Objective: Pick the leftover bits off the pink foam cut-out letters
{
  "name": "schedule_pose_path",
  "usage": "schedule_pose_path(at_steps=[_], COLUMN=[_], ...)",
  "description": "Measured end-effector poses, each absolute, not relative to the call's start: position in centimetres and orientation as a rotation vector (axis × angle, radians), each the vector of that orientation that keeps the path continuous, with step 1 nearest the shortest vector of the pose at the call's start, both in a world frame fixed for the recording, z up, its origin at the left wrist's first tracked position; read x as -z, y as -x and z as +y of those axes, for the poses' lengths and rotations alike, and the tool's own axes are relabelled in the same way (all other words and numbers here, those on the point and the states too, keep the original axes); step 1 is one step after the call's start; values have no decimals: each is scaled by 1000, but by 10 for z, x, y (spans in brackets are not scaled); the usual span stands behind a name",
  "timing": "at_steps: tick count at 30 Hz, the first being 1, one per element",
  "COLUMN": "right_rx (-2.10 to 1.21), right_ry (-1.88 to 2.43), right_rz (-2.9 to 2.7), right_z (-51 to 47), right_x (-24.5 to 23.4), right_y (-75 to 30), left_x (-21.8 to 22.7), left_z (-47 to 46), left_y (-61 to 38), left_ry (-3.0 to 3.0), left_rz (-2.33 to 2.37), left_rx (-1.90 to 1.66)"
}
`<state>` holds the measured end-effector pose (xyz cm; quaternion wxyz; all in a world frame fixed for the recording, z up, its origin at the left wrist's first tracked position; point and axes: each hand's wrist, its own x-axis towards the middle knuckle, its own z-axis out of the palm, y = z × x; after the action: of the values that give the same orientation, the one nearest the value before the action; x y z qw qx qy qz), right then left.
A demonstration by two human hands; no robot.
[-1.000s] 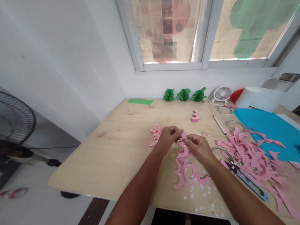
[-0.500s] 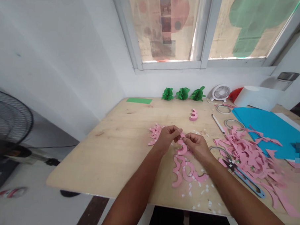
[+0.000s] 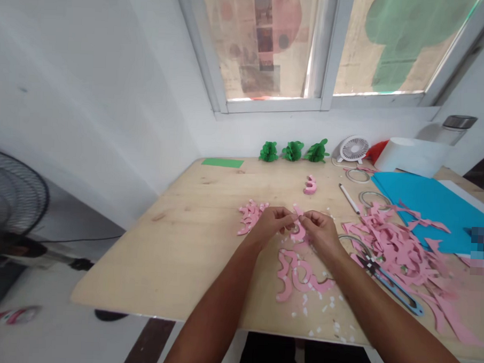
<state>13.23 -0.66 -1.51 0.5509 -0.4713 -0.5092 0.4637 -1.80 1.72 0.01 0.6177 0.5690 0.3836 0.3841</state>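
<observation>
My left hand (image 3: 271, 221) and my right hand (image 3: 320, 231) meet over the middle of the wooden table (image 3: 191, 238). Both pinch the same small curved pink paper piece (image 3: 298, 222) between their fingertips. Just below the hands lie several curly pink paper cut-outs (image 3: 296, 274) among small white paper bits. A small stack of pink pieces (image 3: 249, 216) sits left of my left hand. Another pink piece (image 3: 310, 185) lies farther back.
A heap of pink scraps (image 3: 395, 247) and blue-handled scissors (image 3: 397, 290) lie at the right, beside blue sheets (image 3: 429, 206). A pen (image 3: 349, 198), tape rings, a small white fan (image 3: 353, 149), three green paper balls (image 3: 292, 151) and a green sheet (image 3: 222, 162) stand toward the back. A floor fan (image 3: 8, 203) is at the left.
The hands have lowered slightly and drawn closer together on the pink piece; the view has shifted a little to the right.
</observation>
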Motion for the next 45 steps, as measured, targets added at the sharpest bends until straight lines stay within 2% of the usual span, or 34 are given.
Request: schedule_pose_path(at_steps=[32,45], right_rx=[-1188,-1004], right_ry=[1096,1157], right_rz=[-1271,-1229], right_z=[-6,-3], right_x=[22,19], right_y=[-133,-137], left_x=[0,3], left_z=[21,17], left_y=[18,16], left_ry=[-985,-1257], left_rz=[845,901], left_rx=[-1002,-809])
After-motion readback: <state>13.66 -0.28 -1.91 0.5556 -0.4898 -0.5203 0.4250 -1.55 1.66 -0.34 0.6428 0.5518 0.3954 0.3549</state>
